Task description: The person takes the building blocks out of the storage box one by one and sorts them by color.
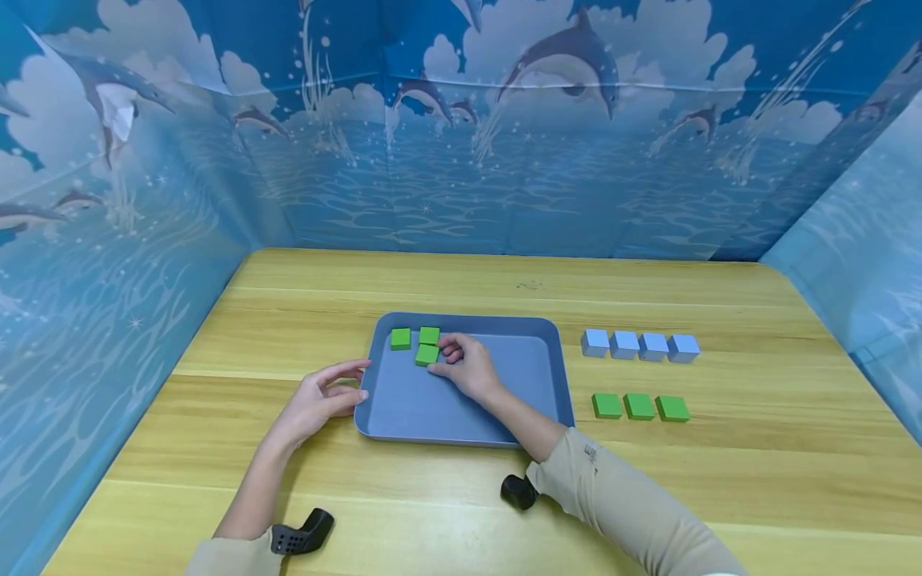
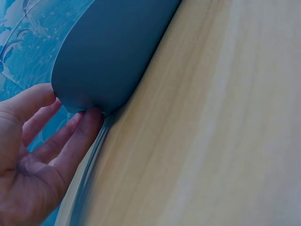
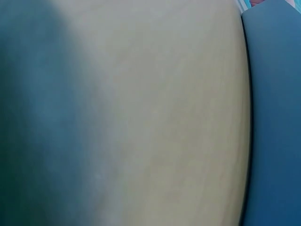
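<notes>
A grey-blue tray (image 1: pixel 468 436) lies on the wooden table. Two flat green blocks, the left one (image 1: pixel 400 339) and the right one (image 1: pixel 429 334), are near its far left corner. My right hand (image 1: pixel 471 372) reaches over the tray and pinches a third green block (image 1: pixel 426 355) between thumb and fingers, just in front of the right one. Whether that block rests on the tray floor, I cannot tell. With fairly straight, spread fingertips, my left hand (image 1: pixel 317 404) touches the tray's left edge; the left wrist view shows these fingers (image 2: pixel 77 141) against its side. The right wrist view misses the right hand.
Right of the tray stands a row of several light blue blocks (image 1: pixel 623 345). Closer to me is a row of three green blocks (image 1: pixel 639 406). A dolphin-print curtain (image 1: pixel 446 200) hangs behind the table. Black devices sit at the left wrist (image 1: pixel 302 534) and right wrist (image 1: pixel 519 491).
</notes>
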### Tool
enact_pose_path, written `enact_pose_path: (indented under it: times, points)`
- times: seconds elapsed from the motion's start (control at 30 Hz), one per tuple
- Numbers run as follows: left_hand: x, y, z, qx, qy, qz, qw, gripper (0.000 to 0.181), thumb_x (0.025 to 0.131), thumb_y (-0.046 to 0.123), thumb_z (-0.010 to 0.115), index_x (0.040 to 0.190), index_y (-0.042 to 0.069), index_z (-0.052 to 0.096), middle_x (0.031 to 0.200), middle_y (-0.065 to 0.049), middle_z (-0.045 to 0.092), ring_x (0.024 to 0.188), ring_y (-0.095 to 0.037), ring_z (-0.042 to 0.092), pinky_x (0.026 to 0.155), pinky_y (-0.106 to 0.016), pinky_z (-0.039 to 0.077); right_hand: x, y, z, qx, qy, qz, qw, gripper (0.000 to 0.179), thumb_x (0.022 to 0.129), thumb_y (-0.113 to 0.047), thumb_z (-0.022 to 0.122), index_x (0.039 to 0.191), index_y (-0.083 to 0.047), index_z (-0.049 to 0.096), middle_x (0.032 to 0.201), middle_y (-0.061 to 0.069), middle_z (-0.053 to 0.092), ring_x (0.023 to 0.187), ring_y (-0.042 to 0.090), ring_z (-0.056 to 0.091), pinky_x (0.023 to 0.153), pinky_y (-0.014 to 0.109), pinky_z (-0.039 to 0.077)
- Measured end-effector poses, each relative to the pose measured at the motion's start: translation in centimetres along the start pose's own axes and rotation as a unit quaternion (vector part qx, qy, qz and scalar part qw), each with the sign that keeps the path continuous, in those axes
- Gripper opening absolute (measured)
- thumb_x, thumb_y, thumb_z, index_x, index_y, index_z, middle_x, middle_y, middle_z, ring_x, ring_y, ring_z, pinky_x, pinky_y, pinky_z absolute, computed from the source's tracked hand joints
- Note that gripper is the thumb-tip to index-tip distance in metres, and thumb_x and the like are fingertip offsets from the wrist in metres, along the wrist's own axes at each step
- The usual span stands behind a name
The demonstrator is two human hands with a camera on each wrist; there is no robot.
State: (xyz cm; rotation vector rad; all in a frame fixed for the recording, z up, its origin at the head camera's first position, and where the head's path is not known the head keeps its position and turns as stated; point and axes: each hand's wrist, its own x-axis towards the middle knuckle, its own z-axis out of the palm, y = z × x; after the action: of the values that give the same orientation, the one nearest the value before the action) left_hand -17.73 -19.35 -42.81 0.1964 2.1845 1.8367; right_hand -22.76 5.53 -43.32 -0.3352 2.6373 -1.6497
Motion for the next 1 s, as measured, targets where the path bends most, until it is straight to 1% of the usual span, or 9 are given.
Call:
enact_pose_path:
  times: [0.3,0.57,0.8,1.0]
  points:
    - [0.07,-0.14,-0.07,0.002,-0.001,0.000,1.0000,0.053,0.085,0.011,0.065,0.133,0.002,0.045,0.123,-0.023,0.045,0.091,-0.014,0.062,0.075,-0.027,0.053,0.00,0.18,0.25,-0.007,0.002,-0.009,0.9999,0.031,0.071,-0.002,0.076,0.100,0.004,0.065,0.085,0.013,0.060,0.073,0.019,0.053,0.064,0.021,0.044]
    - [0.04,-0.11,-0.05,0.003,-0.003,0.001,1.0000,0.053,0.085,0.012,0.065,0.133,0.002,0.045,0.123,-0.024,0.045,0.092,-0.015,0.062,0.075,-0.027,0.053,-0.04,0.32,0.35,-0.012,0.000,-0.019,0.9997,0.029,0.072,0.000,0.074,0.100,0.004,0.065,0.085,0.013,0.059,0.074,0.019,0.053,0.065,0.022,0.045]
    - [0.14,-0.18,-0.02,0.003,-0.002,0.004,1.0000,0.052,0.085,0.011,0.065,0.133,0.001,0.046,0.122,-0.024,0.046,0.091,-0.015,0.062,0.075,-0.027,0.053,-0.21,-0.11,0.14,-0.022,-0.004,-0.023,0.9995,0.030,0.075,0.001,0.072,0.104,0.004,0.063,0.085,0.014,0.061,0.075,0.020,0.054,0.067,0.025,0.047]
    - [0.10,-0.17,0.00,0.005,-0.002,0.003,1.0000,0.052,0.085,0.011,0.064,0.133,0.002,0.045,0.122,-0.024,0.045,0.092,-0.017,0.062,0.075,-0.027,0.053,-0.54,-0.51,-0.46,0.003,-0.011,-0.016,0.9998,0.030,0.076,0.002,0.070,0.105,0.003,0.062,0.084,0.015,0.062,0.071,0.018,0.054,0.064,0.024,0.047]
